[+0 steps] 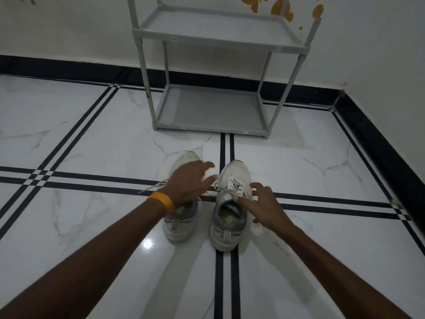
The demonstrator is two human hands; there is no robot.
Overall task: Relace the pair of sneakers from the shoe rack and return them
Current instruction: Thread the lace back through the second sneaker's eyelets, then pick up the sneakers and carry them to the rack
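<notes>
Neither spread hand, left (188, 183) or right (264, 203), grips yet; both worn white mesh sneakers (230, 203) at frame centre likely handle light and soft, so pinch the thin limp laces (226, 188).

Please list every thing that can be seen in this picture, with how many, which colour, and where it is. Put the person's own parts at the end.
sneakers: 2, white with grey heels, side by side on the floor in front of the rack, toes toward it
laces: white, loose on both sneakers; one end lies on the floor to the left
rack: 1, grey, against the wall; both visible shelves bare
floor: white marble tiles with black double stripes
skirting: black, along the wall base
wall stickers: yellow, top right, behind the rack
wristband: 1, orange, on the left wrist
left hand: open, over the left sneaker
right hand: fingertips at the right sneaker's laces; grip unclear
</notes>
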